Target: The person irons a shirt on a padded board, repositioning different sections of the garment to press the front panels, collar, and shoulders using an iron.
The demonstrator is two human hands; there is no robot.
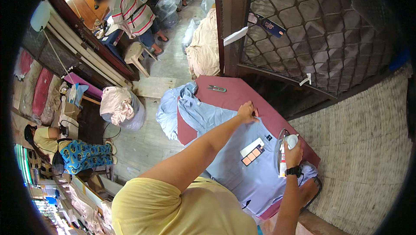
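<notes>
Left hand (247,113): fingers together, flat on light-blue shirt (242,165), centre frame.
Right hand (294,152): fingers clamped on iron (282,150).
Surface (234,94): maroon.

— What is the work carried on?
— A table (225,94) covered in a dark red cloth.
— What is laid directly on it?
— A light blue shirt (242,165) is spread flat across it, more blue garments (173,105) are draped over its far corner, and small scissors (216,88) are left near the far edge.
</notes>
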